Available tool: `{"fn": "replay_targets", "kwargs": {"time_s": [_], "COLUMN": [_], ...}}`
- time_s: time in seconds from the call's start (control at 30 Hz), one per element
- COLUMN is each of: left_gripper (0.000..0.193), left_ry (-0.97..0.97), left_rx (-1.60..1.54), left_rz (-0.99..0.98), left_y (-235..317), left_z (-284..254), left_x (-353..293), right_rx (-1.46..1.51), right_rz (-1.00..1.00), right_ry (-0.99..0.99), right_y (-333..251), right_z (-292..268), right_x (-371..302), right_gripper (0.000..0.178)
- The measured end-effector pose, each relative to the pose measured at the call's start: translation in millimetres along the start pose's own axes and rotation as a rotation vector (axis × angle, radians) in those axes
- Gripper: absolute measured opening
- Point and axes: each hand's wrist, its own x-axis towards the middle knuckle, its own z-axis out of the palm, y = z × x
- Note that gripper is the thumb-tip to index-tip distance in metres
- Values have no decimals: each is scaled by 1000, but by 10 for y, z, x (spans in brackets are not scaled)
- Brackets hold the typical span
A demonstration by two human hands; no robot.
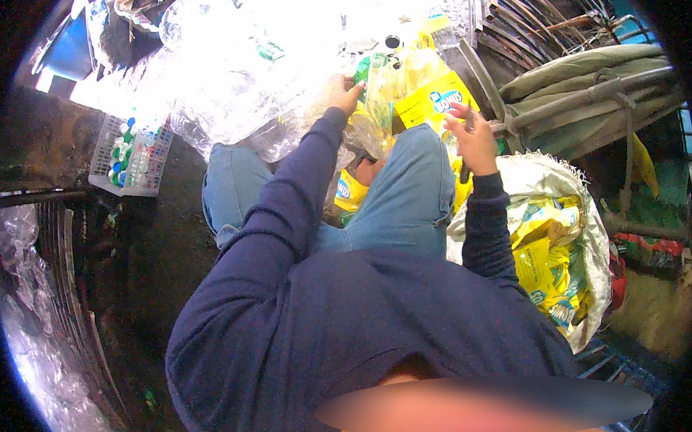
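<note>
My left hand (345, 94) reaches forward over the pile, its fingers closed at a green plastic bottle (363, 68) among clear bottles. To the right, my right hand (477, 141) is raised above my knee with its fingers bent and partly apart. A short dark tool (465, 172), perhaps a knife handle, sticks out below its palm; the rest is hidden. Between my hands lies a yellow printed plastic label sheet (426, 105). Another yellow label piece (350, 190) lies between my legs.
A large heap of clear plastic bottles (235, 90) glares in front. A white basket (134, 159) of bottle caps stands left. At my right is a white woven sack (594, 241) holding yellow wrappers (546, 266). Metal strips (533, 19) and a folded tarp (585, 86) lie beyond.
</note>
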Motion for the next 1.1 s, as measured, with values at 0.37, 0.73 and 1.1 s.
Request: {"fn": "replay_targets", "kwargs": {"time_s": [0.37, 0.73, 1.1], "left_gripper": [33, 18, 35], "left_ry": [112, -123, -199], "left_rx": [546, 849, 877], "left_rz": [84, 140, 733], "left_y": [906, 1532, 2172], "left_z": [-426, -515, -314], "left_x": [-296, -1505, -2208], "right_rx": [-147, 144, 1032], "right_rz": [25, 17, 100], "right_ry": [-99, -408, -600], "right_y": [-275, -155, -616], "right_z": [1776, 1487, 824], "right_x": [228, -160, -697], "right_gripper": [97, 86, 44]}}
